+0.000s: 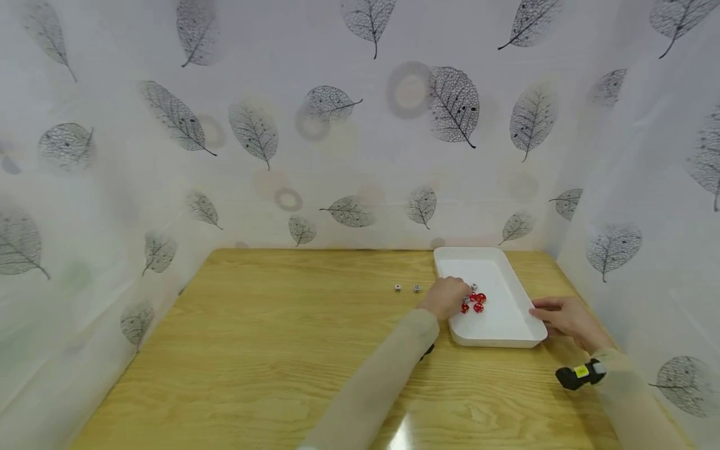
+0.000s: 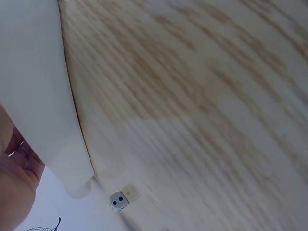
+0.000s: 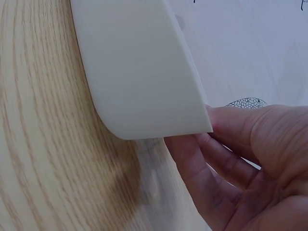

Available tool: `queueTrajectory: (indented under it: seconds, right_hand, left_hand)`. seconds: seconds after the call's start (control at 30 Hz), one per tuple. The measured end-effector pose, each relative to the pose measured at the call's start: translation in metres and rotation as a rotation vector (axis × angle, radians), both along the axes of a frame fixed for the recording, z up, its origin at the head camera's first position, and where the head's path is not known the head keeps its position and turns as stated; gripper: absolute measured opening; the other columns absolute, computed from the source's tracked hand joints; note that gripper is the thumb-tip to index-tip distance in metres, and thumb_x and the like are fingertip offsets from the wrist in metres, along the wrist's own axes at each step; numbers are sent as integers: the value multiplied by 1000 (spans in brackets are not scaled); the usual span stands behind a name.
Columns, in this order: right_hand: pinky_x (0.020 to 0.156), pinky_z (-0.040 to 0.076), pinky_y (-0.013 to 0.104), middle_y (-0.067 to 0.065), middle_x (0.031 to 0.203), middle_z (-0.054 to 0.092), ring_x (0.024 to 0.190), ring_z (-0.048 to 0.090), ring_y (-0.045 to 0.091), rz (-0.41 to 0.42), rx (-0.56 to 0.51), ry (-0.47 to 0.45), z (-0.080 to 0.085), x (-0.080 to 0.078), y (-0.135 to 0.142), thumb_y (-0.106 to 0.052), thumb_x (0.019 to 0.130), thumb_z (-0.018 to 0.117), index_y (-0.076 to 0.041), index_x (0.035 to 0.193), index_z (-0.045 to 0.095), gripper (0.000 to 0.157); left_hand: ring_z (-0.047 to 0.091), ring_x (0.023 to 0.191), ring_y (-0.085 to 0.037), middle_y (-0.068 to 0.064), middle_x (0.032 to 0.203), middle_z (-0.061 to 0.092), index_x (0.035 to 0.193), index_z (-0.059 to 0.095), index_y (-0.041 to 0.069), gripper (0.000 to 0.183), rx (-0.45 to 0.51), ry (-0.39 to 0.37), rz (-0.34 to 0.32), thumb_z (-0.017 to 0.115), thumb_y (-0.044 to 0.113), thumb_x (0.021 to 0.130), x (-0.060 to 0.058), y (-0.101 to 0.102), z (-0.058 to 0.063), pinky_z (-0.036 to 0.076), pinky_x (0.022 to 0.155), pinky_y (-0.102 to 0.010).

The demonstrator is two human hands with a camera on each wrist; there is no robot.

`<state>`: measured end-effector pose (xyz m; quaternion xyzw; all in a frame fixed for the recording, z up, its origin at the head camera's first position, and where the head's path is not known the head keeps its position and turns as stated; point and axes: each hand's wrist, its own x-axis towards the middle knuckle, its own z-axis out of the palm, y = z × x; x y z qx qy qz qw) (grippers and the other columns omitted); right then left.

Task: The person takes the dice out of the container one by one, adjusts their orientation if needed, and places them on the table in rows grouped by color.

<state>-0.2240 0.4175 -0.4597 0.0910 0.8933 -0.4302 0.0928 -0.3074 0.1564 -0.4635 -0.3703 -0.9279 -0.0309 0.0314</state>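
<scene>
A shallow white tray (image 1: 503,328) lies on the right part of the table. Inside it, toward the left side, is a cluster of several red dice (image 1: 479,307), with a white die (image 1: 474,287) behind them. My left hand (image 1: 446,297) reaches over the tray's left rim, its fingertips down at the dice beside another white die (image 1: 466,300). The tray wall partly hides this hand (image 2: 17,183) in the left wrist view; whether it pinches a die I cannot tell. With thumb and fingers, my right hand (image 1: 570,322) grips the tray's right edge near the front corner.
On the wooden table (image 1: 270,337), left of the tray, two white dice (image 1: 397,288) stand apart from each other; a die (image 2: 118,201) in the left wrist view shows two blue dots. A leaf-printed curtain (image 1: 360,156) encloses the back and both sides.
</scene>
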Motion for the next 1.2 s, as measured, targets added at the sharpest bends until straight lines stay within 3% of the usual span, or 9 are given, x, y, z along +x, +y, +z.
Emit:
queueTrajectory:
  seconds: [0.13, 0.37, 0.73, 1.2]
  right_hand:
    - [71, 59, 31, 33, 127, 58, 86, 69, 14, 8, -9, 12, 0, 0, -1, -29, 97, 62, 16, 136, 45, 62]
    - [71, 59, 30, 33, 127, 57, 86, 68, 13, 10, 4, 17, -1, 2, 0, -26, 97, 61, 16, 135, 46, 59]
    - [72, 59, 31, 35, 130, 54, 87, 68, 13, 4, 7, 8, -1, -2, -2, -27, 97, 62, 16, 136, 45, 61]
    - [70, 59, 31, 35, 128, 56, 84, 68, 12, -18, 4, 3, -3, -3, -2, -26, 96, 62, 17, 134, 45, 60]
  left_hand:
    - [61, 92, -5, 11, 102, 69, 114, 72, 31, 25, -34, 31, 23, 61, 17, 97, 1, 2, -1, 51, 86, -20]
    - [59, 94, -6, 12, 104, 68, 114, 72, 34, 26, -31, 21, 57, 65, 18, 94, 4, 6, -4, 50, 87, -24]
    - [57, 99, -7, 13, 109, 66, 120, 68, 38, 29, -84, 29, 98, 64, 23, 95, 5, 8, -5, 49, 92, -26]
    - [55, 92, -6, 15, 101, 67, 104, 74, 36, 18, -44, 34, 89, 63, 24, 96, 6, 6, -7, 47, 89, -24]
